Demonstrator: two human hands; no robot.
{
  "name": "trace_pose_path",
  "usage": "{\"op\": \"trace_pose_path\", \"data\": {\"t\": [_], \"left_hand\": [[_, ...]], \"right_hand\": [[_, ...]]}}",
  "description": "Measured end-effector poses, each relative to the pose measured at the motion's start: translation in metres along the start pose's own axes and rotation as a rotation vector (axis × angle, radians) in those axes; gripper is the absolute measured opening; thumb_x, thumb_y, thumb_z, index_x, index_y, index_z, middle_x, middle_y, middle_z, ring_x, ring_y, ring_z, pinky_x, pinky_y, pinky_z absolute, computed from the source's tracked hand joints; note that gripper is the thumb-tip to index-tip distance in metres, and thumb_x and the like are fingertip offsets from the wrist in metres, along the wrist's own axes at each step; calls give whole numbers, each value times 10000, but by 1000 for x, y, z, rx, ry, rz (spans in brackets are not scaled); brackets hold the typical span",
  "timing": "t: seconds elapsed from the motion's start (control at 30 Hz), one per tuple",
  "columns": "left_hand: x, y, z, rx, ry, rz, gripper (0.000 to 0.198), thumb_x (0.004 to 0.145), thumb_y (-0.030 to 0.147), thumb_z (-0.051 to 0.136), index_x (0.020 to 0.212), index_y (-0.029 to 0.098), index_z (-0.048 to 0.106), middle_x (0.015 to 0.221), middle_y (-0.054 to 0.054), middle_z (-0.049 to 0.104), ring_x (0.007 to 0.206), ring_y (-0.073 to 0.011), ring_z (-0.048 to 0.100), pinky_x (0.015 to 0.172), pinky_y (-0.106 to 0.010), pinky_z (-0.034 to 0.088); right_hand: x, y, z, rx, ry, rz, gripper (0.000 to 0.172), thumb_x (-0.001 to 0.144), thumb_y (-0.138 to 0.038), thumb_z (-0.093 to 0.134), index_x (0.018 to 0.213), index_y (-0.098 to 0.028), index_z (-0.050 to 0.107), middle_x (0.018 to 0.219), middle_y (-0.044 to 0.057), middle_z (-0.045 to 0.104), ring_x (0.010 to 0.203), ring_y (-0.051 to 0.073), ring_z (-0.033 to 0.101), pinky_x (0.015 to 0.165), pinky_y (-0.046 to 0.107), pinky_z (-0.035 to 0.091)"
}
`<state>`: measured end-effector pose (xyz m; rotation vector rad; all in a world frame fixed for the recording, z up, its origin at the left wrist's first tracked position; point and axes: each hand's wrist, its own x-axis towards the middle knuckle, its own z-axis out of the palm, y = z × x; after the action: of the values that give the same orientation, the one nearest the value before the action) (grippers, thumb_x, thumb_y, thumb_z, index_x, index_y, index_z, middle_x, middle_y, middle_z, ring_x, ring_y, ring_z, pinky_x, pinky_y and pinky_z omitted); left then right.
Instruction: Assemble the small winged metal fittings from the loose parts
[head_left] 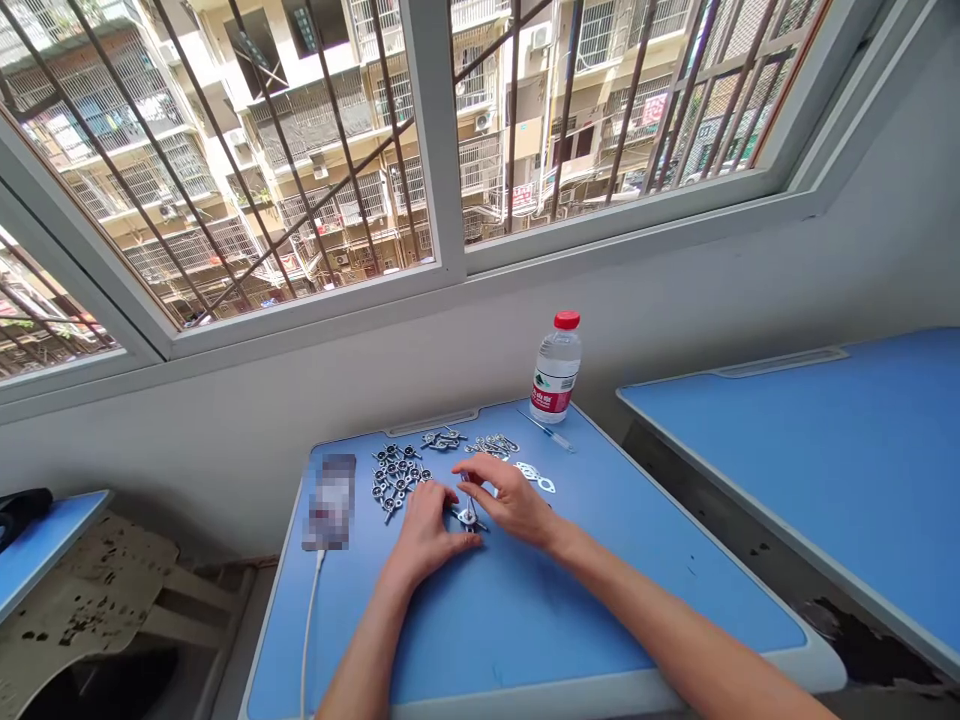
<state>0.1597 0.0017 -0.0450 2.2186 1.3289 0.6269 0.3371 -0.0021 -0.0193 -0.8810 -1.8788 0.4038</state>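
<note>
On the blue desk (525, 620), a small metal part (467, 518) lies between my two hands. My left hand (429, 530) curves around its left side, thumb and fingers touching it. Above the part, my right hand (502, 492) pinches the handle of a small screwdriver (466, 482), whose shaft points down onto the part. Several dark and silver metal parts (391, 478) are grouped left of my hands. Behind my hands are more metal parts (444, 438) and a pile of small silver pieces (491, 445). Flat pale gaskets (546, 485) lie to the right, partly hidden by my right hand.
A water bottle with a red cap (556, 370) stands at the desk's back right, beside a thin blue-and-clear tool (551, 434). A blurred phone (330, 502) with a white cable (310, 610) lies at the left. Another blue desk (840, 440) is at the right.
</note>
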Motion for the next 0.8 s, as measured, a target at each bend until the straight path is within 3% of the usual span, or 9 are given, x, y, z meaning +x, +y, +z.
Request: {"op": "trace_pose_path", "data": {"t": [0.3,0.6,0.8], "left_hand": [[1,4,1,72,52,45,247,727,293,759,765,201,533,868,-18,574,864,-214,492,785,-324,385],[3,-6,4,70,66,59,216,739,283,763,871,207,611,910,-27,607,901,-224,523,801,-329,388],[5,-8,6,83,79,44,200,733,279,774,836,206,619,879,-24,616,888,-228,543,770,-324,386]], "right_hand": [[2,3,-5,17,-2,18,143,922,-212,504,995,-208,627,866,56,676,750,179,605,710,326,510],[5,3,-13,59,-107,79,203,914,-198,494,1048,-204,647,930,67,707,829,187,637,752,322,510],[5,5,-10,56,-33,153,127,882,-218,537,908,-207,661,825,42,702,733,176,625,700,306,499]]}}
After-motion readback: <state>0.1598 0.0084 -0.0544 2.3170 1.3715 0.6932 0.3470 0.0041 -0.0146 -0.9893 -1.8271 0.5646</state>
